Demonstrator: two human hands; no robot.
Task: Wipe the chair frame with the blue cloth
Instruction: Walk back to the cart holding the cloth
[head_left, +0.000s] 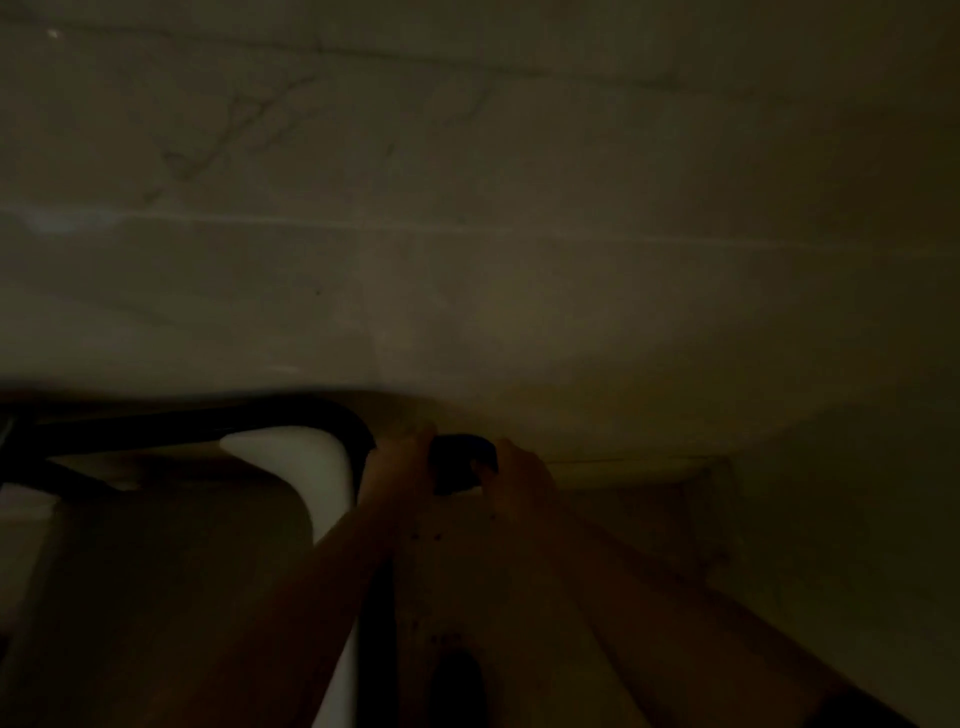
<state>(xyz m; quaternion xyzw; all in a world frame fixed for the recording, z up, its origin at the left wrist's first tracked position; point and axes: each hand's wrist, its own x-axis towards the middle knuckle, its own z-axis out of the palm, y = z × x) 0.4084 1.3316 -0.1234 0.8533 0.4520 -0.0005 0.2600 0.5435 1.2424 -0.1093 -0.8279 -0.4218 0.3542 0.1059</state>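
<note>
Chair frame first: it is a dark, curved tube, low and left of centre in the head view, bending from a near-level run down into an upright leg that drops toward the bottom edge. Behind the bend shows a pale, smooth chair shell. From its look I would judge the tube stiff and slick, probably metal, so it should take firm rubbing without giving; the whole chair may shift if pushed sideways, so bracing it at the bend seems wise. Just right of that bend sits the blue cloth, a small dark bunched wad, its blue only faintly showing along the top. It looks soft and light, easy to wrap round the tube, and best held gathered in the palm so no loose end drags. The left hand is at the bend, its fingers curled toward the cloth's left edge and seemingly touching both cloth and tube, though the light is too dim to say which it grips. The right hand closes on the cloth's right side, fingers bent over it in a pinch. Both forearms reach up from the lower edge. Beyond lies a pale veined floor, murky and blurred, and a faint boxy shape to the right that I cannot identify.
</note>
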